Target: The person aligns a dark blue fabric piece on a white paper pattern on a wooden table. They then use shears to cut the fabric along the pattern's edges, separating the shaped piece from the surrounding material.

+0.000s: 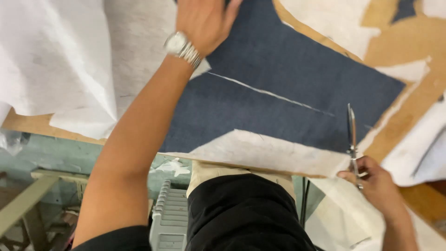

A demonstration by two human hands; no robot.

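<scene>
A dark blue-grey fabric piece [288, 83] lies flat on a wooden table [418, 51], with a thin slit running across it from the left toward the right. My left hand [204, 21], with a silver wristwatch, presses flat on the fabric's far left part. My right hand [376, 179] holds metal scissors [351, 132] at the fabric's right edge, blades pointing away from me and almost closed, near the slit's right end. A white interlining piece [269, 151] lies along the fabric's near edge.
Large white interlining sheets [55, 56] cover the table's left side. More white scraps [418, 148] lie at the right and top right. Below the table edge are a grey plastic crate [169, 214] and a wooden frame [28, 195].
</scene>
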